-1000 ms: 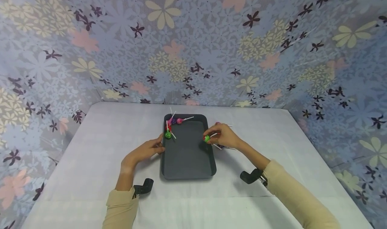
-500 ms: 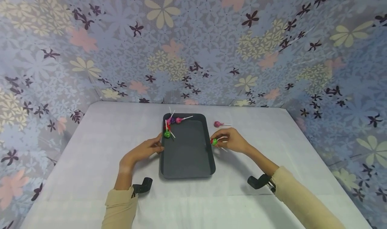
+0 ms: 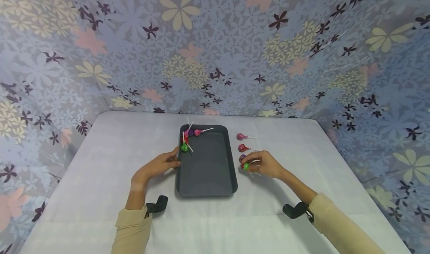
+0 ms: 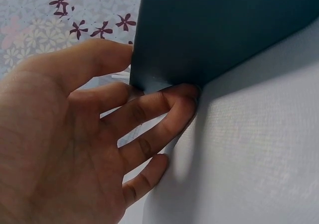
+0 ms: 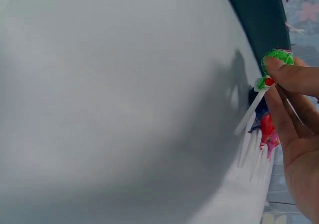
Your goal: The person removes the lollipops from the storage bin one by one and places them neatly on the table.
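Note:
My left hand [image 3: 156, 168] rests at the left side of a dark grey tray [image 3: 206, 172], thumb at the rim and fingers bent against the outer wall. Just right of the tray, my right hand [image 3: 267, 165] pinches a green-wrapped lollipop [image 5: 276, 57] by its head, the white stick pointing down in the right wrist view. Beside it on the cloth lie a pink lollipop [image 3: 240, 136], a red lollipop [image 3: 242, 148] and a partly covered purple lollipop [image 3: 242, 157]. Inside the tray's far left corner, several lollipops sit together, with a green one [image 3: 184, 147] nearest me.
A white cloth [image 3: 208, 231] covers the table. Behind and at both sides stand walls of flower-patterned fabric [image 3: 231, 52]. Black camera mounts [image 3: 158, 204] are worn on both wrists.
My right hand has moved from over the tray's right rim to the right and nearer me, still pinching the green lollipop. The lollipops on the cloth now show. My left hand stays on the tray.

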### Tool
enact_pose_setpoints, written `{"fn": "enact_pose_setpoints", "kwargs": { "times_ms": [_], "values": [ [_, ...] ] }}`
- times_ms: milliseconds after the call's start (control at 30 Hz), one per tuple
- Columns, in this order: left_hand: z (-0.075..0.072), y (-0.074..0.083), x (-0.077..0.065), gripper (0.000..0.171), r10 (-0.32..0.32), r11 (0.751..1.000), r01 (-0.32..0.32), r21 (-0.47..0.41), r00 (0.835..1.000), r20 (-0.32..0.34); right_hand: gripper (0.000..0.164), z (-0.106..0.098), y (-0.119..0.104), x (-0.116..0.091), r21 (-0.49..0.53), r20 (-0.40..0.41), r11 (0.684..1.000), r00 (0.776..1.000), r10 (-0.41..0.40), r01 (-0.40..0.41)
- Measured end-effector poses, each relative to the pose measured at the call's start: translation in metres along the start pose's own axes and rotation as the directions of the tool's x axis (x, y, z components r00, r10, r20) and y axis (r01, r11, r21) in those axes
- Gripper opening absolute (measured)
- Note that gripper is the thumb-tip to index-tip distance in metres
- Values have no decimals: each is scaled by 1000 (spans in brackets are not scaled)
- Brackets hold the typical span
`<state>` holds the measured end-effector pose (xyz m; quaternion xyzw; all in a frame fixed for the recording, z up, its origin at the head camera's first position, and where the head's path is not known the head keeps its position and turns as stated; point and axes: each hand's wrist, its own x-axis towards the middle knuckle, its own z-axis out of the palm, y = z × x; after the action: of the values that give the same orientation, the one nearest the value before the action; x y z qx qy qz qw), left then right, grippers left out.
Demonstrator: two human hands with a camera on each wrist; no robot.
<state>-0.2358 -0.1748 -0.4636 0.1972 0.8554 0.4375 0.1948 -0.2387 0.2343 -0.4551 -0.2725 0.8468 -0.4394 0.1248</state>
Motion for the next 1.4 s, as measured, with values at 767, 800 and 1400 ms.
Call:
{"fn": "enact_pose_setpoints", "kwargs": {
  "times_ms": [767, 800, 1400],
  "values": [
    [14, 12, -15, 83, 19, 995, -19, 100, 1000, -5, 28, 5, 10, -12, -40, 36, 999, 999, -24, 25],
    [15, 13, -18, 87, 4, 995, -4, 102, 1000, 2, 28, 4, 10, -13, -45, 34, 998, 999, -33, 35],
    [39, 29, -41, 130, 65, 886, -38, 463, 997, -43, 31, 2, 11, -11, -90, 5, 996, 1000, -23, 23]
  ]
}}
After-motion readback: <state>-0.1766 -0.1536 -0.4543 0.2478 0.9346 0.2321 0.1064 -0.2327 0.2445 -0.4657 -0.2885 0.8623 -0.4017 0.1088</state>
